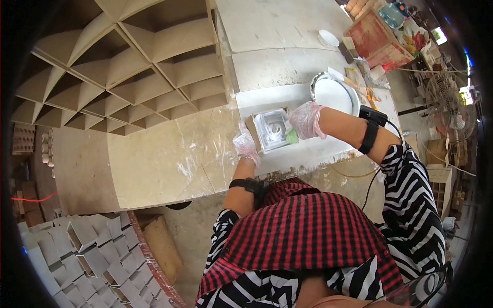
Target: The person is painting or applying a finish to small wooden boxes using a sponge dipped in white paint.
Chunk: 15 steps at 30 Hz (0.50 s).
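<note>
A small open box (252, 134) with tan outer sides and a wet white inside sits on the white work board in front of me. My left hand (245, 141), in a clear plastic glove, grips its left side. At its right side is my right hand (307, 121), gloved too, its fingers closed on a green sponge (292, 136). The sponge meets the box near its right inner edge; exactly where it touches is hard to see. Just beyond my right forearm stands a round tub of white paint (333, 93), partly hidden by that arm.
A large tan compartment rack (138, 66) fills the back left of the table. Behind the tub lie orange-handled scissors (372, 97), and farther back is a white bowl (328, 38). Many white boxes (97, 262) are stacked at lower left. A fan (446, 97) stands at right.
</note>
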### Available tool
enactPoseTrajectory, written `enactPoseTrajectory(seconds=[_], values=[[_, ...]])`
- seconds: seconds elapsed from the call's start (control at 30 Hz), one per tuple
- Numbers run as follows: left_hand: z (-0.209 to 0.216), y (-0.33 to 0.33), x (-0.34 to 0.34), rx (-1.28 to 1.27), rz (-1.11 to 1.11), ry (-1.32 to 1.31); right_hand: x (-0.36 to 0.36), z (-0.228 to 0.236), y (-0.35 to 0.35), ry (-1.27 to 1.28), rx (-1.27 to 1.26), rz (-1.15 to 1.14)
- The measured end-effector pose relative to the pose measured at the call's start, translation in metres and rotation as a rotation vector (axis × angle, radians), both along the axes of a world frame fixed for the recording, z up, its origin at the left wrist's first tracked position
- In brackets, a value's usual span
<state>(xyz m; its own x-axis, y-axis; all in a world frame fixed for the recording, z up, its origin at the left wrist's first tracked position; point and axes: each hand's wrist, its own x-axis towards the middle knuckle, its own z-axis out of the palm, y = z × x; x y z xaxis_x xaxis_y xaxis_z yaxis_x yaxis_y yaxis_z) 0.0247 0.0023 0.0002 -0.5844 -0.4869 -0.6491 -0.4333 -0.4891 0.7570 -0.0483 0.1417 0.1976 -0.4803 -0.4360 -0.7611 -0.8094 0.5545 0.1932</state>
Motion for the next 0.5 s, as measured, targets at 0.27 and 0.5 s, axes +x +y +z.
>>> enactPoseTrajectory(seconds=[0.27, 0.5], values=[[0.017, -0.001, 0.007, -0.130, -0.076, -0.025, -0.011, -0.001, 0.005, 0.093, -0.250, 0.016], [0.019, 0.000, 0.003, -0.108, -0.024, -0.052, -0.011, -0.023, 0.014, 0.256, -0.498, 0.121]])
